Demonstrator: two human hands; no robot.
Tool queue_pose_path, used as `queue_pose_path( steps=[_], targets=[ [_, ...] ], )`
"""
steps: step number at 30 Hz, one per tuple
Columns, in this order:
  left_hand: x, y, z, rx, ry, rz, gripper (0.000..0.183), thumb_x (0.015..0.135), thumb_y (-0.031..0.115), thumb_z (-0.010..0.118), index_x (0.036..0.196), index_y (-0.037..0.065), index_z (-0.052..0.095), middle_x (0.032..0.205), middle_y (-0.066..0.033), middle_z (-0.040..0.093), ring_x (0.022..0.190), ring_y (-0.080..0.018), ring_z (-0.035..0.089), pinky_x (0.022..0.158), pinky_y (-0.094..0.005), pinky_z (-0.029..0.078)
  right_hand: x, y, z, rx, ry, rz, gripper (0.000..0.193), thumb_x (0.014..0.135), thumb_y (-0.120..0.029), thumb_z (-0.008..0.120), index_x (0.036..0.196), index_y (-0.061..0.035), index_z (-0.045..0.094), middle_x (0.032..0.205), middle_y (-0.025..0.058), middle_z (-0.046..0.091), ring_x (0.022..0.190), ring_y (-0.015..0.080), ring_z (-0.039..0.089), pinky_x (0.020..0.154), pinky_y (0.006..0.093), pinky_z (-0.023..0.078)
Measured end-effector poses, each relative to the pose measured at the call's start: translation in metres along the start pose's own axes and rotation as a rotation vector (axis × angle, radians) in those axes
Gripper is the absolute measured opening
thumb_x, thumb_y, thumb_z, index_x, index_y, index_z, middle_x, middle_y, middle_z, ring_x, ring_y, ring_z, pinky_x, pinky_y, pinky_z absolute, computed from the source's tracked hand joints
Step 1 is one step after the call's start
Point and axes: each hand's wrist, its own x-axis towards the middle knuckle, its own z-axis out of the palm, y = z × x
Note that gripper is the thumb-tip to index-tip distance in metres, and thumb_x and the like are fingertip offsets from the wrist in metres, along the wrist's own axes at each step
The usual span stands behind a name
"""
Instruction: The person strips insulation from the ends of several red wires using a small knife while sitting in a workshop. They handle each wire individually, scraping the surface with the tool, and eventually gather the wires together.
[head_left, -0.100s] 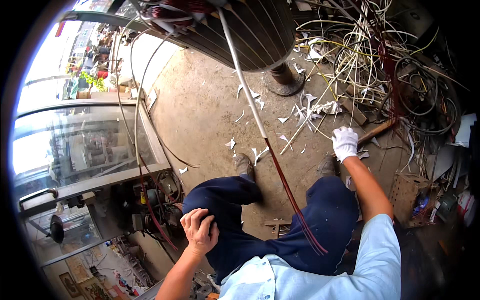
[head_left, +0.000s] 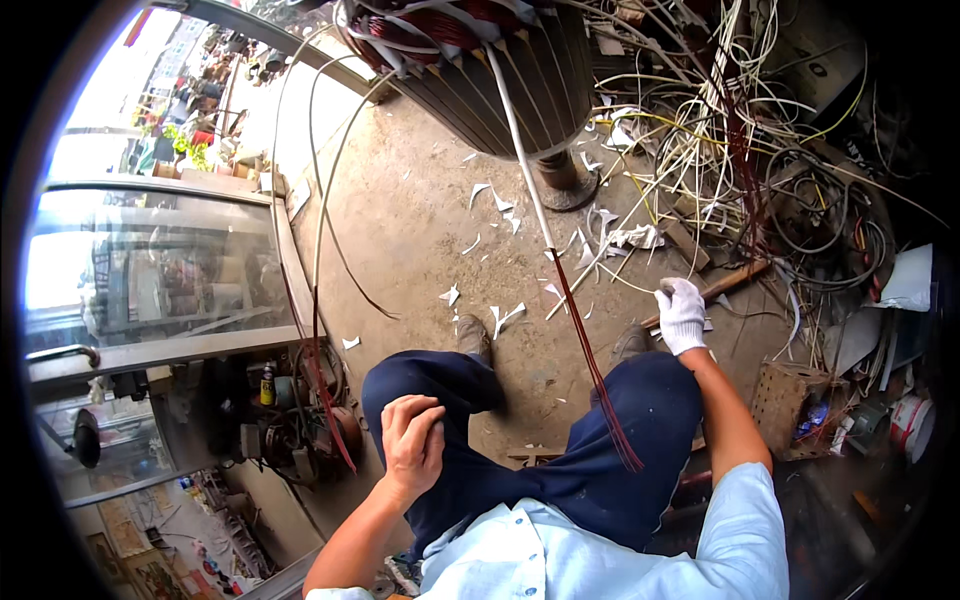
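Observation:
My bare left hand (head_left: 412, 442) lies on my left knee, its fingers resting loosely over the dark blue trousers and holding nothing. My right hand (head_left: 682, 314), in a white knitted glove, is closed beside my right knee. A thin white wire (head_left: 632, 284) runs into its fingertips from the floor litter. In front of me stands a motor stator core (head_left: 490, 110) with dark red windings at its top. From it a white sleeve (head_left: 522, 150) hangs down towards me. Dark red wires (head_left: 592, 365) come out of the sleeve and end over my right thigh.
A tangle of pale wires (head_left: 700, 150) fills the back right, with dark coiled cable (head_left: 850, 215) beside it. White paper scraps (head_left: 505, 318) litter the concrete floor. At the left is a glass-panelled frame (head_left: 180, 270); a perforated metal box (head_left: 790, 400) sits at the right.
The whole view has shifted slightly, so the stator appears lower and further right. My left hand's fingers lie closer together on the knee. The gloved right hand stays closed by the wire.

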Motion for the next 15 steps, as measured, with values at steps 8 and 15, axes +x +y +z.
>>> queue_pose_path(
  steps=[8, 15],
  targets=[
    [0.172, 0.124, 0.025, -1.568, 0.157, -0.436, 0.041, 0.107, 0.025, 0.061, 0.138, -0.002, 0.053, 0.115, -0.0121, 0.068, 0.102, -0.0204, 0.067, 0.088, -0.0357, 0.055, -0.037, -0.051, -0.169, 0.561, 0.098, 0.347, 0.023, 0.105, -0.009, 0.054, 0.126, -0.0021, 0.059, 0.089, 0.0026, 0.063, 0.069, 0.0104, 0.063, 0.063, 0.0274, 0.055],
    [0.189, 0.095, 0.011, -1.671, 0.202, -0.468, 0.016, 0.104, 0.02, 0.066, 0.102, 0.005, 0.066, 0.073, -0.003, 0.062, 0.053, -0.0111, 0.054, 0.047, -0.0245, 0.044, -0.122, -0.086, -0.224, 0.533, 0.15, 0.45, 0.032, 0.104, -0.014, 0.059, 0.134, -0.0025, 0.06, 0.081, -0.0011, 0.059, 0.064, 0.0054, 0.056, 0.058, 0.0234, 0.048]
  ],
)
